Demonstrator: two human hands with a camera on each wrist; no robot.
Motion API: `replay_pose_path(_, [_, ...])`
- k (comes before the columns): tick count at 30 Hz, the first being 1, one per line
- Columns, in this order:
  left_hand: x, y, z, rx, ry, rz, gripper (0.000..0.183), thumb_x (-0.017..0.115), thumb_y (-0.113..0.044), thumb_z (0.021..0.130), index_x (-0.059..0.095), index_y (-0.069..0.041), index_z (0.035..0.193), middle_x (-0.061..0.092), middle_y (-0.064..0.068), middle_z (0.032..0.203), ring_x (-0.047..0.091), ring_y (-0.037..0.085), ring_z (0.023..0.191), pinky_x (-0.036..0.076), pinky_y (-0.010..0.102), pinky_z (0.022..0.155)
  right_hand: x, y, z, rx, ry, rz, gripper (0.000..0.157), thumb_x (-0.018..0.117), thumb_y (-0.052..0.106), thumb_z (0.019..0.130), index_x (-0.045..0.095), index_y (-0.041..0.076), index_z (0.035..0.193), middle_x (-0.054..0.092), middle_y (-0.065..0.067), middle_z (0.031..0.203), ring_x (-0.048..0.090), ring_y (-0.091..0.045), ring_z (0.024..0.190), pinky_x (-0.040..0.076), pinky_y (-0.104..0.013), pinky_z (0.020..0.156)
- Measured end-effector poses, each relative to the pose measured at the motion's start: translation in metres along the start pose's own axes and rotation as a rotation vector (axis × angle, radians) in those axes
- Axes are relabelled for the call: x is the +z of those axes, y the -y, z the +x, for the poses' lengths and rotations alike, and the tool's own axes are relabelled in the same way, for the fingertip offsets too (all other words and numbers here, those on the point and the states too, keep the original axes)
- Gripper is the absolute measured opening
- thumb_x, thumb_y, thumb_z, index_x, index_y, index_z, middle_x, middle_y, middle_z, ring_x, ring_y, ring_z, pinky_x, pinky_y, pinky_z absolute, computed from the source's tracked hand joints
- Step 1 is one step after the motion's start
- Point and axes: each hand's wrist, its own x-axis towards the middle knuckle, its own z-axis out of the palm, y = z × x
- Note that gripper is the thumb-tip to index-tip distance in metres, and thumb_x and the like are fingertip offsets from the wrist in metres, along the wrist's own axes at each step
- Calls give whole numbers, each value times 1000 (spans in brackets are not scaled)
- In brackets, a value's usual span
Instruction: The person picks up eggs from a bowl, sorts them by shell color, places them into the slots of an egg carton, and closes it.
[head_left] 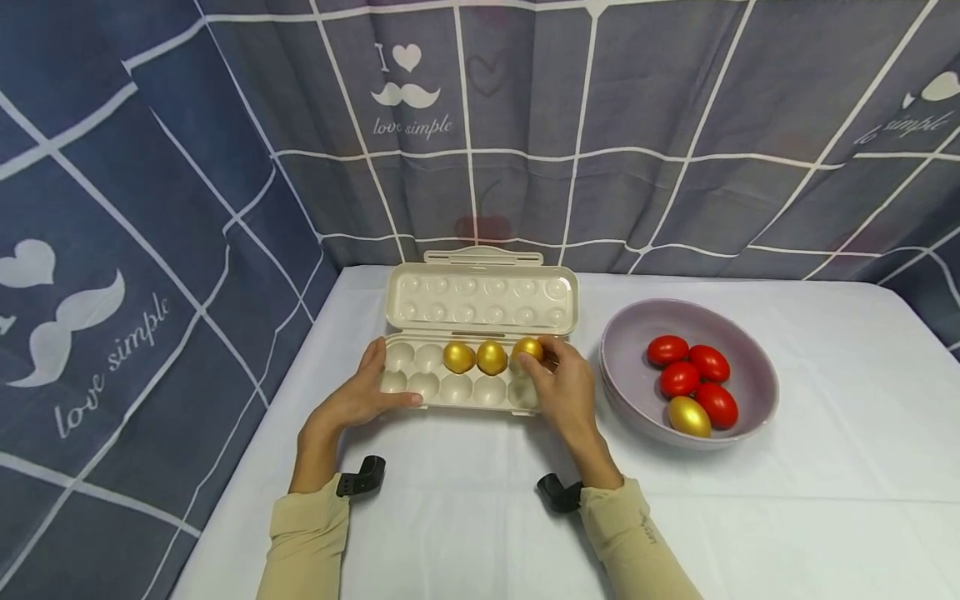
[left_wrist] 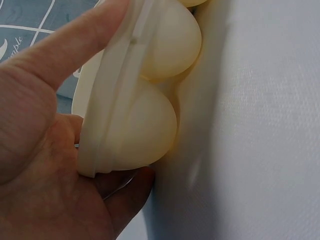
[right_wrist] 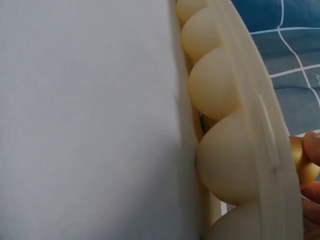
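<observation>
A cream plastic egg carton (head_left: 456, 390) lies with its lid (head_left: 482, 302) raised behind it. Two golden eggs (head_left: 459, 357) sit side by side in its back row. My right hand (head_left: 567, 392) pinches another golden egg (head_left: 527, 347) over the back row, just right of those two; whether it touches the cup is hidden. In the right wrist view this egg (right_wrist: 297, 152) shows partly beyond the carton's rim. At the carton's left end, my left hand (head_left: 358, 400) grips it, thumb along the front edge and fingers round the end (left_wrist: 127, 200).
A mauve bowl (head_left: 618, 354) stands right of the carton, holding several red eggs (head_left: 678, 379) and a golden egg (head_left: 688, 417). White cloth (head_left: 465, 500) covers the table. A patterned curtain (head_left: 525, 192) hangs behind and along the left side.
</observation>
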Motion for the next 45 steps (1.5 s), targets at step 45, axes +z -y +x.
replay_pose_path(45, [1, -2, 0, -9, 5, 3, 122, 80, -34, 82, -10, 7, 152, -17, 25, 160, -15, 39, 146, -2, 58, 115, 3, -8, 2, -132, 161, -323, 14, 76, 10, 86, 65, 3, 90, 63, -7, 77, 57, -23, 73, 46, -41, 65])
